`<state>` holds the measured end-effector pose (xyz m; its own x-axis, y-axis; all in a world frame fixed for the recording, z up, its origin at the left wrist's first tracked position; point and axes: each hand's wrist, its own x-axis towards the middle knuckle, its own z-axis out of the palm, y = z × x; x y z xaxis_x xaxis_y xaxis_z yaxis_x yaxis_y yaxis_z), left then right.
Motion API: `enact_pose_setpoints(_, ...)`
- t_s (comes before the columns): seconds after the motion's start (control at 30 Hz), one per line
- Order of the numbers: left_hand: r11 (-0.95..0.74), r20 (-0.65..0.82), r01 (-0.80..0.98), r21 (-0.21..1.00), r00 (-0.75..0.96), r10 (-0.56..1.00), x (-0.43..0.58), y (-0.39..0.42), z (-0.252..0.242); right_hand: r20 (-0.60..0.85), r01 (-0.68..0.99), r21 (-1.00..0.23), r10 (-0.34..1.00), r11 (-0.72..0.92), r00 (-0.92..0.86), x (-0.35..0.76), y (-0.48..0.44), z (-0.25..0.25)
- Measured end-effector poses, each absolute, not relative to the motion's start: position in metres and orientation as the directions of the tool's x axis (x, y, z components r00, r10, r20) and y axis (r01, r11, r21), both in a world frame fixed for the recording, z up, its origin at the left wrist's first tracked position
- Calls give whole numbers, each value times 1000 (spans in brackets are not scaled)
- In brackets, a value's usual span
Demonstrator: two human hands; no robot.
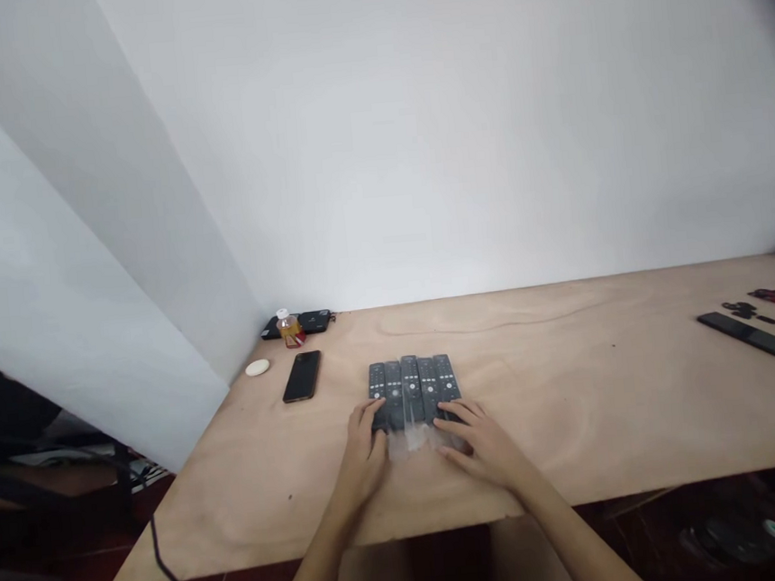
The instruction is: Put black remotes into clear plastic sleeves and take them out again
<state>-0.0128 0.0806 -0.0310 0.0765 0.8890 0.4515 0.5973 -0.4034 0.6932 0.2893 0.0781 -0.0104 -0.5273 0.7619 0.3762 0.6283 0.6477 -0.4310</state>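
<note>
remotes (411, 388), five in a tight row, lie mid-table on the plywood table (578, 455), their near ends under clear plastic (407, 444). risk: uneven hand pressure could splay the row or slide one remote out. left hand (367, 446) and right hand (482, 440) lie palm-down, fingers spread wide over the outer remotes, no closed grip; forearms angle inward.

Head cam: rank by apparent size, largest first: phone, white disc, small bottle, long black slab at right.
1. Long black slab
2. Black phone
3. Small bottle and white disc look alike; the bottle sits farther away, so unranked.
</note>
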Motion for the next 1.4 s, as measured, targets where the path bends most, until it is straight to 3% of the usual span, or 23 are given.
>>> enact_pose_setpoints(0.47, -390, 450, 578, 717, 43, 892, -12, 82, -29, 370, 653, -389, 760, 650, -535, 290, 76, -11)
enact_pose_setpoints(1.03, -327, 411, 655, 681, 28, 911, -11, 79, -33, 393, 660, -425, 783, 620, -482, 291, 78, -9)
enact_pose_setpoints(1.2, -298, 388, 707, 641, 36, 921, -8, 44, -27, 450, 669, -504, 827, 546, -336, 286, 53, -13)
enact_pose_setpoints(1.4, -323, 428, 754, 572, 62, 902, 28, -10, -41, 349, 616, -652, 897, 441, -273, 245, 0, -20)
